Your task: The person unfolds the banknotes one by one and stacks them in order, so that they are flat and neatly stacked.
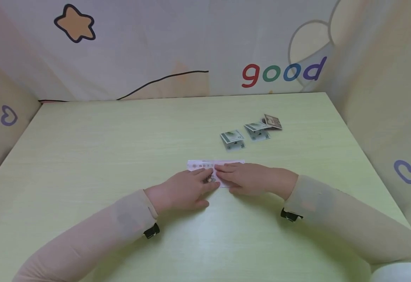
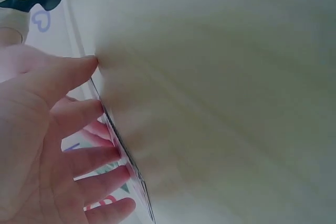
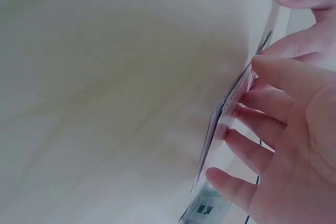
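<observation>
A pinkish-white printed paper slip (image 1: 192, 164), much like a banknote, lies crosswise on the table under both hands. My left hand (image 1: 184, 190) rests on its left half with fingers stretched out. From the other side, my right hand (image 1: 252, 178) presses the right half with straight fingers, its fingertips close to the left ones. Seen edge-on in the right wrist view, the paper slip (image 3: 223, 109) shows layered, slightly parted edges, as if folded. The middle of the slip is partly hidden by the fingers.
Beyond the right hand stand two folded greenish banknotes, a nearer one (image 1: 232, 137) and a farther one (image 1: 256, 127). A folded brownish note (image 1: 274, 121) overlaps the farther one. Printed cloth (image 1: 163, 43) walls the pale table (image 1: 103, 145) at the back and sides.
</observation>
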The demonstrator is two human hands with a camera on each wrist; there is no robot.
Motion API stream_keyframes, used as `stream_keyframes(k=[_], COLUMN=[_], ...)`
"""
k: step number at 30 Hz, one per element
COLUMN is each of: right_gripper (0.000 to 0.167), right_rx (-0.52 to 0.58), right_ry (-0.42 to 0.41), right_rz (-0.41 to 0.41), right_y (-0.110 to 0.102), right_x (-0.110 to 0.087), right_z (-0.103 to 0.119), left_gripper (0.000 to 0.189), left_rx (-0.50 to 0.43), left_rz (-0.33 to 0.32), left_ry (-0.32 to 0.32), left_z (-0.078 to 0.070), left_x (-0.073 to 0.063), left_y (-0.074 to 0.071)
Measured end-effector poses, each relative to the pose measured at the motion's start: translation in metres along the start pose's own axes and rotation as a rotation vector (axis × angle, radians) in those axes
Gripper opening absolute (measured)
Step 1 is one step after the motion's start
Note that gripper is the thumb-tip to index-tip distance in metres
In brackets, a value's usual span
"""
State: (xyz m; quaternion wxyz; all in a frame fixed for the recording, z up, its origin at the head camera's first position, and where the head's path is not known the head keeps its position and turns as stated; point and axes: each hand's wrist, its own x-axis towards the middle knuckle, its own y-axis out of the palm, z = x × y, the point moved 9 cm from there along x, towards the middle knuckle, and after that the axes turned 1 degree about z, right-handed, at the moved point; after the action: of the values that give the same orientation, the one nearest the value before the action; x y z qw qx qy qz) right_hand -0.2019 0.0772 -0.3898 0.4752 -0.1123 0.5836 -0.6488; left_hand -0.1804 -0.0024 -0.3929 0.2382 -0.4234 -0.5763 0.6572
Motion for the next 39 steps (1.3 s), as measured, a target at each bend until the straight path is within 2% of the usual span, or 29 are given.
stream_keyframes(k=[3,10,12,21,27,39], right_gripper=[0.056,0.052,0.052,0.060,0.062,0.064], right_rx=[-0.025,-0.151,-0.162,-0.124,-0.139,-0.143], right_ry=[0.015,0.014,0.018,0.041,0.018,0.024], right_rz=[-0.009,-0.054,-0.059,-0.026,-0.036,-0.017], right_y=[-0.0003,-0.0017,-0.0027,-0.0032,-0.0033,-0.0013], right_x=[0.0004,0.0029,0.0036,0.0048,0.0040,0.0081], right_z=[-0.0008,0.0009,0.0018,0.0044,0.0075,0.0057], left_gripper=[0.060,0.069,0.070,0.070,0.072,0.080], left_rx=[-0.012,-0.026,-0.021,-0.023,0.007,-0.033], left_rz=[0.010,-0.041,-0.036,-0.013,-0.002,0.035], left_ry=[-0.019,-0.026,-0.031,-0.062,-0.074,-0.059], left_z=[-0.0005,-0.0048,-0.0046,-0.0035,-0.0012,-0.0003], left_x=[-0.0002,-0.0030,-0.0035,-0.0054,-0.0063,-0.0070], left_y=[0.0021,-0.0016,-0.0018,-0.0001,0.0010,0.0027])
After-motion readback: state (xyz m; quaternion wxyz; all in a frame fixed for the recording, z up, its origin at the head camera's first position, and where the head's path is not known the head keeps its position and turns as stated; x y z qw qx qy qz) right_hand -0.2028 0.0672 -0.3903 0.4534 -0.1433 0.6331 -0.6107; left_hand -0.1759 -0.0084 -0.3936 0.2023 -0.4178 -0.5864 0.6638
